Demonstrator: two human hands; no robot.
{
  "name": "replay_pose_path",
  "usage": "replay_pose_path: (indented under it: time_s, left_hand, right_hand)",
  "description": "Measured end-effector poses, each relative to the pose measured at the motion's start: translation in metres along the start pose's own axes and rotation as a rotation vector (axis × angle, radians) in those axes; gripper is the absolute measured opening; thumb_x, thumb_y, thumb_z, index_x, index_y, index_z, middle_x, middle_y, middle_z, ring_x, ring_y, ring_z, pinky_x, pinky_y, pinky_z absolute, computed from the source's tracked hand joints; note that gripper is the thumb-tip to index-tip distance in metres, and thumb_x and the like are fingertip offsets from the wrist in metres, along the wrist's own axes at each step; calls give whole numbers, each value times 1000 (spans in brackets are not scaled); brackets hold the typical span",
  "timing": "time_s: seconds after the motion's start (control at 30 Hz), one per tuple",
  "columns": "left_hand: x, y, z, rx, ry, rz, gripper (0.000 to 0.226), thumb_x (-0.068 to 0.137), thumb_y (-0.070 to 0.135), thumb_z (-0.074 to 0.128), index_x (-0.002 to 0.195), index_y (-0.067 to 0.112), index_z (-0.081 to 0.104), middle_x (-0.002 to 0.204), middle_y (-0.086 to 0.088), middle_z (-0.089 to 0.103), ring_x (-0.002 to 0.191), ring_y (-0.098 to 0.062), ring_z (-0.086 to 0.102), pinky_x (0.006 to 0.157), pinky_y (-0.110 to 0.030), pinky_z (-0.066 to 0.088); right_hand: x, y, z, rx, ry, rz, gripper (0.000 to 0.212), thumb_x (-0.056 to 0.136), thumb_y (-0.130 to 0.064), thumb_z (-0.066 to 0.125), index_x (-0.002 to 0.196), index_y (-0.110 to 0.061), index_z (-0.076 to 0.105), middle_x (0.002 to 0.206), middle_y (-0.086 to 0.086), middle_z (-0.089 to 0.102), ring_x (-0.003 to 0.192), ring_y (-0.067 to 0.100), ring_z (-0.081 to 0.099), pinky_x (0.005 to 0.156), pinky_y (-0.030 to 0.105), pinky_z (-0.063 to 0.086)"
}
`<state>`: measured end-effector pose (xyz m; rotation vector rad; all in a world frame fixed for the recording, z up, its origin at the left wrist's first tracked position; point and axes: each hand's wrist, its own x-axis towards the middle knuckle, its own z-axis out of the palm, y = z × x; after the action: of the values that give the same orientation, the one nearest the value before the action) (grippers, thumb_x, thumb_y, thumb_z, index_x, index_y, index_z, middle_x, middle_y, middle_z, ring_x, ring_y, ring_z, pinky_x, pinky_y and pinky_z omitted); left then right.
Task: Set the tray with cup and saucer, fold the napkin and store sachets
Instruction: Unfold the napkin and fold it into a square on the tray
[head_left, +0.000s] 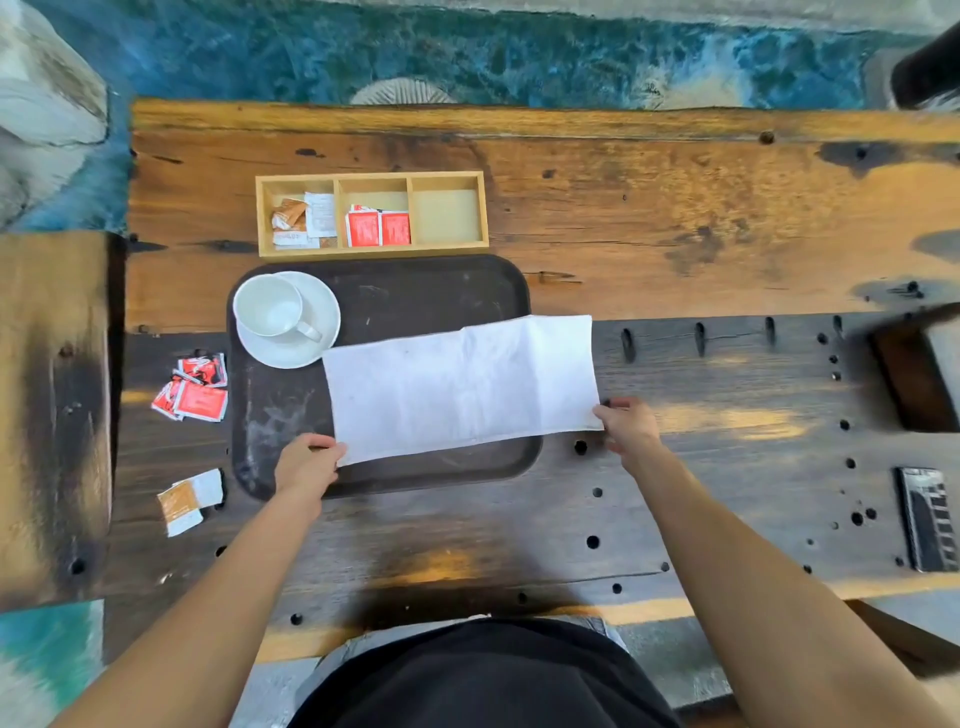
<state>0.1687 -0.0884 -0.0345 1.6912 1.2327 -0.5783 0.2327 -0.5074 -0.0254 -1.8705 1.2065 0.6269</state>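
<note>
A white napkin (460, 387), folded into a long rectangle, lies across the dark tray (415, 291) and overhangs its right edge. My left hand (306, 465) pinches the napkin's near left corner, and my right hand (628, 423) grips its near right corner. A white cup (270, 306) stands on a white saucer (317, 332) in the tray's far left corner. Behind the tray sits a wooden box (371, 252) with three compartments: brown and white sachets (301, 218) in the left one, red sachets (376, 226) in the middle one.
Loose red sachets (195, 387) lie on the table left of the tray, and orange-and-white sachets (187, 499) lie nearer to me. A dark phone-like object (930, 519) rests at the right edge. A dark block (914, 369) stands at the far right.
</note>
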Motion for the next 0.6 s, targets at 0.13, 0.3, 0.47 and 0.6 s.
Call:
replay_pose_path:
  time_s: [0.13,0.3,0.47,0.6]
  left_hand:
    - [1,2,6,-25,-14,-31,37,88,6,74,120,6,56,99,-15,65,87,-30,64,95,-48,58]
    - [-5,0,10,-91,-121,-106,18,92,-1,69,109,2,63,83,-12,65,68,-21,58,80,-39,55]
    - [-13,-4,3,-113,-148,-64,5,93,2,69,94,5,65,95,-15,69,82,-29,68,76,-36,59]
    - [-21,-7,-7,-110,-146,-21,7,95,6,69,90,4,64,94,-17,71,84,-33,73,72,-36,59]
  right_hand:
    - [-3,3,18,29,-1,40,45,91,-17,74,132,-4,61,116,19,68,102,28,61,81,40,53]
    - [-9,4,32,-20,-31,59,32,93,-15,72,120,1,68,111,17,72,97,32,66,91,42,56]
    - [-17,7,38,-79,-15,12,23,91,-8,70,112,-1,71,113,16,73,99,31,66,82,36,54]
    - [-25,4,48,0,-38,57,27,90,0,68,116,-2,64,107,18,69,93,32,67,87,46,63]
